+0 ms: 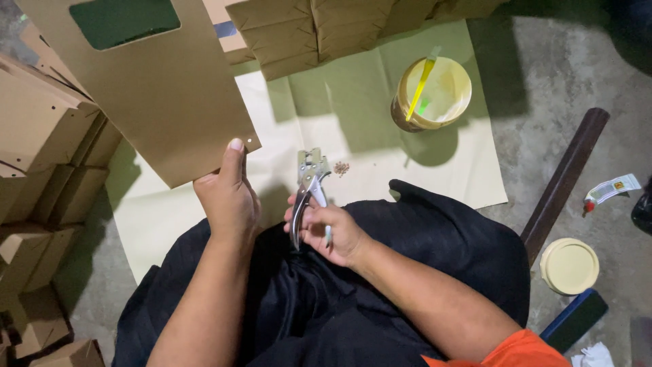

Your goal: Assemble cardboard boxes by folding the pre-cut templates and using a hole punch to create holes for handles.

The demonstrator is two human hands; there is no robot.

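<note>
- While the left hand (227, 200) is raised over the lap, it grasps a flat brown paper bag (153, 88) at its lower corner, thumb pressed on the face of the bag, fingers behind it.
- The bag is held tilted in the air above the left edge of the pale green paper sheet (380, 115) that covers the floor; it has a rounded window cut-out (124, 20) near its top and small punched holes beside the thumb.
- The right hand (333, 231) is closed around the handles of a metal hole punch (309, 190); the punch head points away from the person and sits just beside the bag's lower corner, not touching it.
- A small scatter of punched paper bits (341, 167) lies on the sheet just right of the punch head.
- An open glue tub (431, 102) with a yellow brush (421, 85) resting in it stands near the far right corner of the sheet.
- A row of folded brown bags (319, 30) lies along the far edge of the sheet; further stacked bags (47, 156) sit on the concrete floor to the left.
- On the floor to the right lie a dark wooden bar (564, 180), a round cream lid (569, 266) and a small tube (611, 190), well apart from both hands.
- A black cloth (407, 272) covers the lap below both forearms.
</note>
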